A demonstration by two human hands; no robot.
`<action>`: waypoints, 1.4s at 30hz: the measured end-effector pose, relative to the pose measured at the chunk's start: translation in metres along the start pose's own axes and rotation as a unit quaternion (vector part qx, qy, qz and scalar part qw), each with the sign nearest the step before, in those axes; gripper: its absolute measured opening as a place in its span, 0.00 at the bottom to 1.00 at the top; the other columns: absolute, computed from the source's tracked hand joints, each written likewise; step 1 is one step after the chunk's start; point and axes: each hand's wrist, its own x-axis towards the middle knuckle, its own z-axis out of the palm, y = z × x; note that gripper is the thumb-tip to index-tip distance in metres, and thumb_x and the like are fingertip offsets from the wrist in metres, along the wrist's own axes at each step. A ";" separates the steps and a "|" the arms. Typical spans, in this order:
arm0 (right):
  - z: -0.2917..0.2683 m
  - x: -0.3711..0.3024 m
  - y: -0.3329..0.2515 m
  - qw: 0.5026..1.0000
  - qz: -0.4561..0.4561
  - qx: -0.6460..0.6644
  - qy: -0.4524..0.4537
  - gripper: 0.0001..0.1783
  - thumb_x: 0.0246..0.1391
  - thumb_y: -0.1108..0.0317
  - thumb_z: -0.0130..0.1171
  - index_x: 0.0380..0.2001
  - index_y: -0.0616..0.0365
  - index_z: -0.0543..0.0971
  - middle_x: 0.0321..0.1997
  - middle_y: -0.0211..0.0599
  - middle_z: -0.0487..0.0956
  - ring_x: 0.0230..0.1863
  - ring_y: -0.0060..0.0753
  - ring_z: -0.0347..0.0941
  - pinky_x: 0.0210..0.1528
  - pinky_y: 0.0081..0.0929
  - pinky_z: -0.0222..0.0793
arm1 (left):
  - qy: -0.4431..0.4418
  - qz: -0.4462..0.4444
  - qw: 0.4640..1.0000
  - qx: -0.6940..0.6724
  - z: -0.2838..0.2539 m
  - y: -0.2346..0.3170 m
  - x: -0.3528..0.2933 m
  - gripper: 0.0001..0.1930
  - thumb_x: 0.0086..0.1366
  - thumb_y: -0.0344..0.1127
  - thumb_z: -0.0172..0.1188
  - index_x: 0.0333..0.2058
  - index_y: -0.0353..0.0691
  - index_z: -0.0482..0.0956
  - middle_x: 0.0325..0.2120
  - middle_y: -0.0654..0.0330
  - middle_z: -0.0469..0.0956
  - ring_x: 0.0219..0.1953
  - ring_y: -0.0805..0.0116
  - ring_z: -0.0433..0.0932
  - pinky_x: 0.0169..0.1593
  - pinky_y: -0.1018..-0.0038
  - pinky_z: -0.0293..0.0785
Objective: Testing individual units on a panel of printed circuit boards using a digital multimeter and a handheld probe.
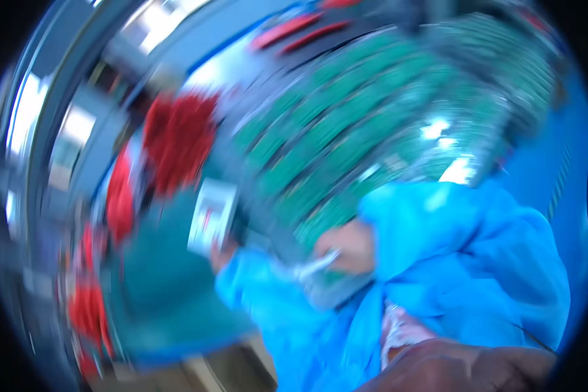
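The whole view is smeared by motion, so only broad shapes can be told. At the far left a curved band of grey metal framing point(32, 130) bends along the rim, with several red blurred shapes point(176, 140) just inside it and a dark teal flat surface point(170, 294) below them, bare across its middle down to the lower edge.

Near the centre, the left hand point(223, 253), coming out of a bright blue sleeve point(268, 307), meets the bottom edge of a small white card-like object with a red mark point(212, 215); whether the fingers are clamped on it cannot be told.

To its right the right hand point(349, 247) is curled against the near edge of a large grey tray filled with rows of green circuit boards point(346, 124), and a thin pale object point(317, 264) sticks out from it toward the left; the grip itself is too blurred to judge. The tray tilts up and away to the upper right.

Blue fabric point(477, 261) fills the lower right, with blue surface point(555, 170) beyond the tray's right edge.
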 end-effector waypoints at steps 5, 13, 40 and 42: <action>0.016 0.023 -0.003 0.999 -0.045 -0.003 0.009 0.07 0.38 0.69 0.53 0.25 0.54 0.69 0.22 0.36 0.71 0.25 0.40 0.68 0.29 0.31 0.64 | -0.104 -0.025 0.982 -0.154 0.028 0.063 0.018 0.18 0.54 0.40 0.53 0.44 0.44 0.70 0.34 0.49 0.74 0.35 0.57 0.74 0.38 0.69 0.71; 0.009 0.045 0.025 0.993 -0.099 0.002 -0.059 0.07 0.38 0.69 0.54 0.25 0.55 0.70 0.23 0.37 0.72 0.26 0.39 0.68 0.30 0.32 0.64 | -0.291 -0.066 0.881 -0.366 0.130 0.168 0.041 0.17 0.54 0.40 0.52 0.43 0.43 0.71 0.34 0.50 0.74 0.35 0.57 0.74 0.37 0.70 0.71; 0.038 0.059 0.039 0.988 -0.106 0.059 -0.097 0.07 0.40 0.69 0.51 0.26 0.57 0.73 0.27 0.40 0.74 0.26 0.37 0.68 0.30 0.32 0.65 | -0.313 -0.151 0.827 -0.442 0.137 0.149 0.047 0.16 0.55 0.41 0.51 0.39 0.38 0.73 0.33 0.51 0.75 0.35 0.60 0.75 0.37 0.72 0.72; 0.036 0.057 0.035 0.987 -0.105 0.069 -0.096 0.07 0.40 0.68 0.51 0.26 0.57 0.74 0.27 0.41 0.75 0.26 0.37 0.68 0.30 0.32 0.65 | -0.307 -0.160 0.825 -0.447 0.133 0.138 0.053 0.16 0.55 0.41 0.51 0.39 0.37 0.73 0.33 0.52 0.75 0.35 0.60 0.75 0.37 0.72 0.72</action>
